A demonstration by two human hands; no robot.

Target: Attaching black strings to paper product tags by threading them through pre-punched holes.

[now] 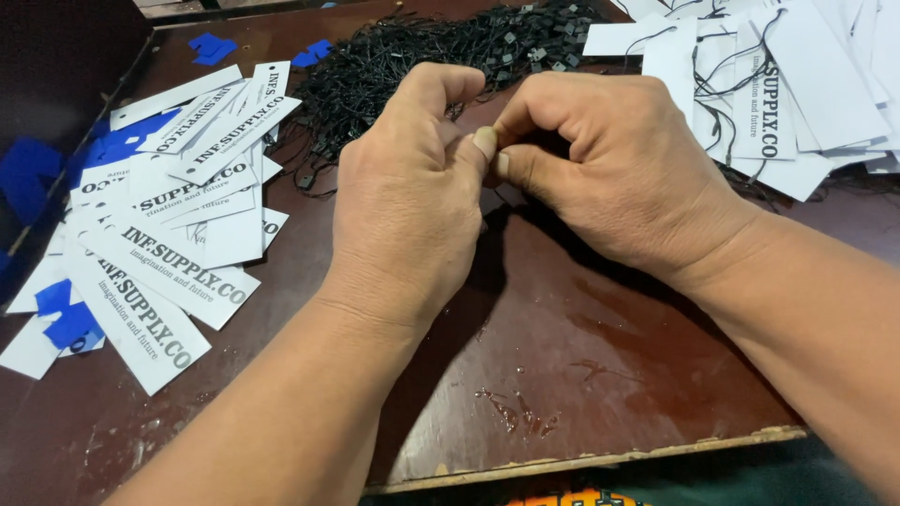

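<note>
your left hand [408, 201] and right hand [600, 173] meet fingertip to fingertip just this side of the cord pile [441, 52], both curled into a pinch; something tiny sits between the thumbs and forefingers, likely one of the cords, but it is too hidden to tell for sure. judging by the pile, a cord is light, limp and thin with a small hard black clasp on it, so it will slip and tangle easily; take it close to the clasp end, where there is something firm to hold. left of the pile lie loose white tags [178, 234] with blue tags [66, 319] mixed in; right of it is a heap of strung tags [769, 84], cords already through them. everything rests on a dark red-brown table [581, 365], scuffed and glossy, its near edge chipped.
</note>
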